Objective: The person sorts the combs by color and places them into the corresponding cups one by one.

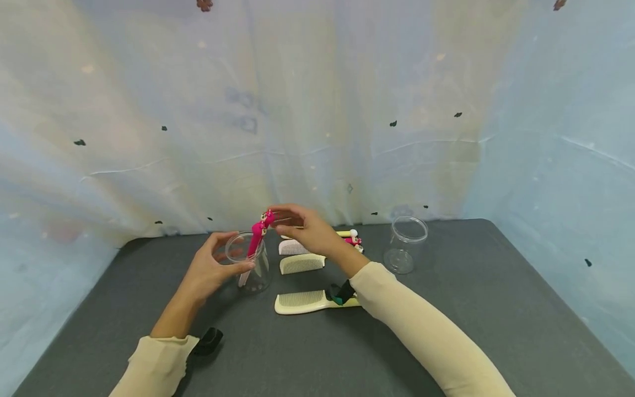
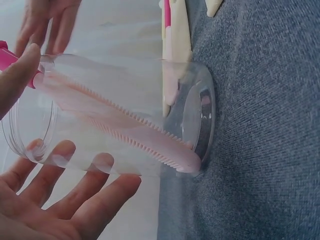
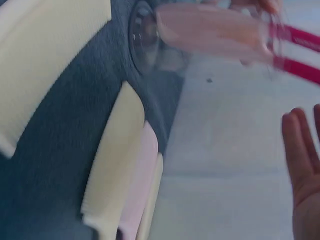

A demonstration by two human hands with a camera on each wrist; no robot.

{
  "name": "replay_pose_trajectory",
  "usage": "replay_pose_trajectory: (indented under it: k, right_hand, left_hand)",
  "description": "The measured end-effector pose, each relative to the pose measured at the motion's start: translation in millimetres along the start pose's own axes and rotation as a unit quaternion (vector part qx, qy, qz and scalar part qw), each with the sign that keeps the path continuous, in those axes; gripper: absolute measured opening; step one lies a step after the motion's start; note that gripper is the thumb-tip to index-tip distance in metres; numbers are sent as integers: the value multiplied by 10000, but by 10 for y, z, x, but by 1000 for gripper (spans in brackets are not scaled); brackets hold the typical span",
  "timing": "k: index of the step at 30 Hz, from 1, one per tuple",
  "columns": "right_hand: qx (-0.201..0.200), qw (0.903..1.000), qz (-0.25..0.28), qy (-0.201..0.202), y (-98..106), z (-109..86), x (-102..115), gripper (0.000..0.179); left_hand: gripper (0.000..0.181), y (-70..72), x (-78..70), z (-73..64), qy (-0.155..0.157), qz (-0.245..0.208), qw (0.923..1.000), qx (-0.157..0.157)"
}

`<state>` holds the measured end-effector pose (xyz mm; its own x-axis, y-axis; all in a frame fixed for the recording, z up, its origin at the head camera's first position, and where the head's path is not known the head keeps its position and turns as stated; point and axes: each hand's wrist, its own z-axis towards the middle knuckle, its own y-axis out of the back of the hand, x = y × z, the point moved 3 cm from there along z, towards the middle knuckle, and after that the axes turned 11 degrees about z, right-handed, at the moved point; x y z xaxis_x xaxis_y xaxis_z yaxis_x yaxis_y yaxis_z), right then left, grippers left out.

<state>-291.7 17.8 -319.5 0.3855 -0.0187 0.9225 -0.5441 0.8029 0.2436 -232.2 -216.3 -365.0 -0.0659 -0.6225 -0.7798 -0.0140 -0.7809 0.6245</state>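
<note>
Your left hand [image 1: 210, 267] grips the clear jar [image 1: 264, 271], inside which two pink-handled combs [image 1: 255, 241] lean. Your right hand [image 1: 306, 227], fingers parted and empty, is just beside their handles; a knock there could, if your grip loosens, tip the top-heavy jar.

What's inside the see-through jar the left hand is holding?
Inside the clear jar are two pale pink combs, with bright pink handles poking out the top. The combs overlap, so one covers part of the other, and that part can't be seen.
</note>
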Motion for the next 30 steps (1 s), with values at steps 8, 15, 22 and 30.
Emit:
replay_pose_trajectory:
  k: [8,15,22,30]
  right_hand:
    - [-930,9896,-940,-558,543,-413,-243,38]
    - [-1224,9777,-1337,-1064,816,-695,-416,36]
    - [-735,9761,-1638,-1221,899,-746,-517,36]
    - [-734,9700,-1817,-1440,935,-772,-589,36]
  left_hand:
    - [92,-7,-3,2,-4,17,10000,-26]
    - [92,10,11,-15,-5,39,10000,11]
    - [90,12,0,-4,-22,-20,10000,-6]
    - [92,11,0,-14,16,34,10000,6]
